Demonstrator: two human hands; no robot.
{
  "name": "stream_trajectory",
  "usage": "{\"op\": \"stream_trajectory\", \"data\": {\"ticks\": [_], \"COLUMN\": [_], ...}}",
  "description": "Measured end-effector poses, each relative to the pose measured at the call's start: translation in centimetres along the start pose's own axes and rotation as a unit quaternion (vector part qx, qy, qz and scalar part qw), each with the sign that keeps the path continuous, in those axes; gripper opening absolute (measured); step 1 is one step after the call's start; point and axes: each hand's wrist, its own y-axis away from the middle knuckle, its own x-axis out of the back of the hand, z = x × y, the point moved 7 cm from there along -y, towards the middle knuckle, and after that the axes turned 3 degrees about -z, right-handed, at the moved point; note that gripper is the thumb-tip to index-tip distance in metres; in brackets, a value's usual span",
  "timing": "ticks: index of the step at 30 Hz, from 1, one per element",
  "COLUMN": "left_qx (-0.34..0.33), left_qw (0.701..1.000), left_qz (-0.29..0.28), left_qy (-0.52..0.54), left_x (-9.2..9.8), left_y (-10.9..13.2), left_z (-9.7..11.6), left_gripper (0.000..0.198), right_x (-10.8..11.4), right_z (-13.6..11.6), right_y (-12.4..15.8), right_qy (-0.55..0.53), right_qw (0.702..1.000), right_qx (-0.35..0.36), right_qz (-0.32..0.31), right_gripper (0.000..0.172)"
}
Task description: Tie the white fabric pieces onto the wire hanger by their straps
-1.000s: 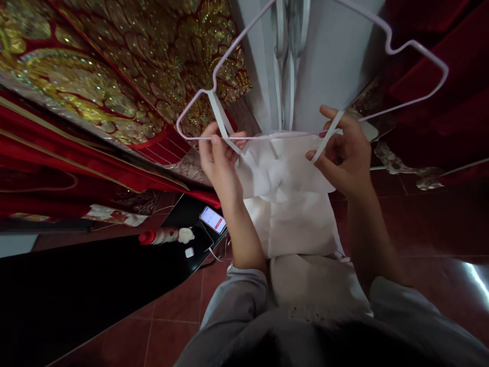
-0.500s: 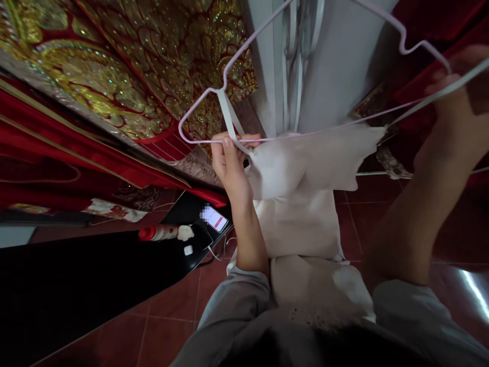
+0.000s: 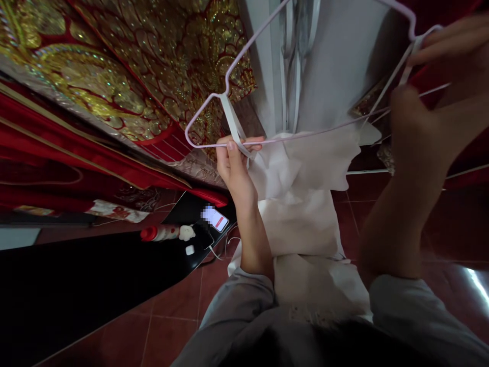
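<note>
A thin pale pink clothes hanger [image 3: 252,41] spans the upper middle of the head view. My left hand [image 3: 239,165] is closed on its lower bar, thumb and fingers pinching the bar and a white strap [image 3: 232,120] that loops over the left notch. Below the bar hangs a white garment [image 3: 305,163], its cloth creased and falling toward my body. At the right end of the hanger is my right hand [image 3: 428,97], somewhat blurred. Its fingers are at the other white strap [image 3: 389,79], which passes over the right notch. The right end of the hanger is partly hidden behind this hand.
Red and gold sequined garments [image 3: 126,66] hang at left. A black table [image 3: 95,285] bears a phone [image 3: 216,219], a red-capped bottle [image 3: 158,233], a small white case [image 3: 190,250] and a cable. White straps [image 3: 296,66] hang beyond the hanger. Red tiles [image 3: 171,295] cover the floor.
My right hand has moved up and inward, bringing the strap over the hanger's right notch. The hanger and left hand have shifted slightly to the right; the left grip is unchanged.
</note>
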Motion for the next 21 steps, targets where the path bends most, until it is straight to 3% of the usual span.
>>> {"op": "stream_trajectory", "data": {"ticks": [3, 5, 8, 13, 18, 21], "left_qx": [-0.003, -0.004, -0.019, -0.068, 0.003, 0.025], "left_qw": [1.0, 1.0, 0.999, 0.993, 0.982, 0.989], "left_qz": [0.005, 0.014, 0.027, 0.034, -0.065, -0.092], "left_qy": [0.0, -0.015, -0.033, -0.093, -0.176, -0.111], "left_x": [-0.2, -0.2, -0.1, 0.7, 0.6, 0.1], "left_y": [0.3, 0.6, 0.9, 1.3, 1.8, 1.2], "left_z": [0.2, 0.2, 0.5, 1.5, 2.4, 4.9], "left_gripper": [0.025, 0.025, 0.022, 0.017, 0.022, 0.024], "right_x": [-2.5, -4.1, -5.1, -6.1, -6.5, -6.4], "right_z": [-2.3, -2.1, -1.2, -0.2, 0.3, 0.6], "right_y": [4.0, 6.5, 8.9, 9.7, 9.7, 9.8], "right_qy": [0.093, 0.121, 0.124, 0.15, 0.149, 0.15], "right_qw": [0.99, 0.983, 0.985, 0.981, 0.98, 0.98], "right_qx": [0.079, 0.078, 0.081, 0.081, 0.08, 0.079], "right_qz": [-0.065, -0.112, -0.09, -0.089, -0.105, -0.105], "right_gripper": [0.027, 0.025, 0.033, 0.019, 0.014, 0.013]}}
